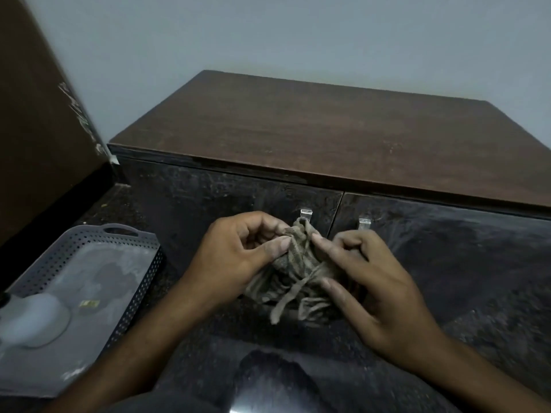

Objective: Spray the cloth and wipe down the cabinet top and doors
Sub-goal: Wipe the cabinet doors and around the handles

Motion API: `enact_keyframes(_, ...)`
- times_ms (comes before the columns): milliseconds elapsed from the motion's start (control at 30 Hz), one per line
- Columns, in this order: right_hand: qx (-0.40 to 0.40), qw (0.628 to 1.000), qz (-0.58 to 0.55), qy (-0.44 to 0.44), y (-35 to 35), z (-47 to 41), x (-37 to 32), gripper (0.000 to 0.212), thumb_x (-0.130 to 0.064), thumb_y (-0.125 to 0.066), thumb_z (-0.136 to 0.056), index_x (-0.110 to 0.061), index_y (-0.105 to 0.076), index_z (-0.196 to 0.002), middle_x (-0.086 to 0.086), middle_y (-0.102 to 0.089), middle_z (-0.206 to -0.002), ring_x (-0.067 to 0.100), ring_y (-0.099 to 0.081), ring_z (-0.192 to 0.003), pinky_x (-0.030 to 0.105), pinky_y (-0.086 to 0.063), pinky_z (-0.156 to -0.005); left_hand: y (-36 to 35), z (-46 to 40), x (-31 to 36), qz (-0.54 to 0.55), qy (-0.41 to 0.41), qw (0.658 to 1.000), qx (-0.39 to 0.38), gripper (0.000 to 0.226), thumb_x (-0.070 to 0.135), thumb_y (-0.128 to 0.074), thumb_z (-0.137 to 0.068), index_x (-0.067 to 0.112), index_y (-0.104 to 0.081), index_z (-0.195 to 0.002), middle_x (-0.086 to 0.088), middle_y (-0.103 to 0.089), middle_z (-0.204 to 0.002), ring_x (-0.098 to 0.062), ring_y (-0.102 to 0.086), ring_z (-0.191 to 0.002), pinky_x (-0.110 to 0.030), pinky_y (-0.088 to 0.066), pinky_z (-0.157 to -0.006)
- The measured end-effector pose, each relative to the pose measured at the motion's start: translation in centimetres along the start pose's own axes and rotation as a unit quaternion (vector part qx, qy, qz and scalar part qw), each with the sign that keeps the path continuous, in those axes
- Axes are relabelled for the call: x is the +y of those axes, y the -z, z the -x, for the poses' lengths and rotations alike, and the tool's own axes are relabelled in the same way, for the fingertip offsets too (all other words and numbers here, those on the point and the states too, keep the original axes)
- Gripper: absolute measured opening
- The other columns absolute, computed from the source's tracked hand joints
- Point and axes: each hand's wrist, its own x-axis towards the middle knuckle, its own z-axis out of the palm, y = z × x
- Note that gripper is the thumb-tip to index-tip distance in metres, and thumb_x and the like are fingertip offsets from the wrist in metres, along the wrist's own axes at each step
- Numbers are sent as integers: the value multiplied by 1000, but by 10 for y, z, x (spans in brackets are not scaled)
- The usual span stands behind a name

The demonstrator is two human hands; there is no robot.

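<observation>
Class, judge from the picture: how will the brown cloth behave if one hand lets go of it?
The cloth is bunched and folded between both hands, so it probably droops limply. A loose strip already dangles, suggesting little stiffness. It looks thin, so it is likely light.

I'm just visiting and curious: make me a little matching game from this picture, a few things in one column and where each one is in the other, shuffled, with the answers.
Things:
1. cloth
2. perforated tray
3. cabinet top
4. metal handles

Places:
A. on the floor at the left
B. bunched between the left hand and the right hand
C. at the upper inner corners of the dark doors
D. brown surface against the pale wall

Pairs: 1-B, 2-A, 3-D, 4-C
</observation>
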Motion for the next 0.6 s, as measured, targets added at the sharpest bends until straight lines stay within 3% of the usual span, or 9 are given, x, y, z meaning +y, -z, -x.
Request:
enact_keyframes(133,-68,988,10,-138,20,-6,2,35,-29,-77,-84,-31,-68,-117,-16,-56,-90,-3,-58,-86,6,-40,-74,9,-6,-4,66,-8,998,1,9,17,-68,-81,10,-71,-88,8,-69,-73,1,-61,-67,-12,-46,-62)
enact_keyframes(233,-186,934,-77,-295,35,-13,5,11,-29,-83,-78,-21,-75,-80,-12,-60,-62,-1,-50,-51,15,-39,-54,12,-9,-8,57,-13,998,-37,22,28,-70,-82,8,-71,-91,4,-68,-77,-4,-59,-69,-16,-48,-63)
enact_keyframes(300,-213,901,-144,-350,43,-18,6,16,-27,-83,-76,-15,-74,-77,-3,-57,-54,1,-44,-48,17,-36,-50,12,-10,-9,50,-7,996,-72,27,33,-66,-83,9,-70,-93,5,-66,-80,-5,-59,-71,-19,-48,-65)
enact_keyframes(367,-240,889,-151,-359,47,-24,7,28,-32,-86,-71,-19,-71,-91,9,-67,-68,6,-53,-57,22,-43,-54,12,-10,-9,55,-6,993,-100,26,32,-64,-85,8,-68,-95,5,-65,-83,-6,-59,-75,-20,-48,-68)
enact_keyframes(433,-279,875,-165,-360,45,-27,7,42,-43,-85,-69,-29,-66,-104,6,-73,-80,10,-62,-65,32,-50,-58,11,-11,-8,77,-5,990,-119,23,28,-63,-87,7,-67,-96,1,-65,-86,-11,-60,-78,-22,-48,-71)
enact_keyframes(467,-295,869,-183,-351,41,-28,6,39,-45,-83,-72,-30,-67,-105,0,-75,-83,9,-66,-69,34,-53,-62,9,-11,-7,86,-5,988,-126,21,27,-63,-88,9,-67,-97,-1,-65,-87,-14,-61,-80,-24,-49,-72)
enact_keyframes(533,-309,869,-225,-315,32,-31,4,20,-41,-74,-84,-24,-72,-94,-4,-76,-85,6,-69,-76,28,-56,-68,6,-10,-6,88,-8,987,-132,18,26,-63,-88,12,-68,-98,-1,-66,-88,-15,-62,-83,-25,-50,-74)
enact_keyframes(600,-297,876,-244,-292,27,-33,3,21,-34,-68,-91,-16,-74,-82,-2,-73,-75,3,-64,-69,19,-49,-64,6,-9,-8,80,-6,990,-117,18,28,-65,-87,15,-69,-98,3,-68,-89,-12,-64,-84,-22,-50,-74)
